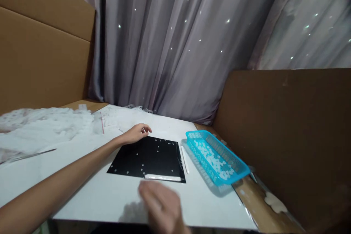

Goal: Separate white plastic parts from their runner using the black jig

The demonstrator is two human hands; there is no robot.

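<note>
My left hand (136, 134) is over the far left edge of a black sheet (159, 157), its fingers loosely curved and apart, with nothing visible in them. In front of the sheet's near edge is my right hand (163, 204), slightly blurred, with fingers folded together; whether they hold something small is hidden. Several small pale dots are scattered on the black sheet. A white stick-like strip (163, 178) lies along its near edge, and a second thin white strip (184, 159) lies just beyond its right side.
A blue plastic basket (238, 173) at the right holds many small white pieces. White lacy material (44, 128) is heaped at the left, with a thin metal pointed tool (35, 154) before it. Cardboard panels (41, 55) flank the white table (90, 204); a grey curtain (164, 44) hangs behind.
</note>
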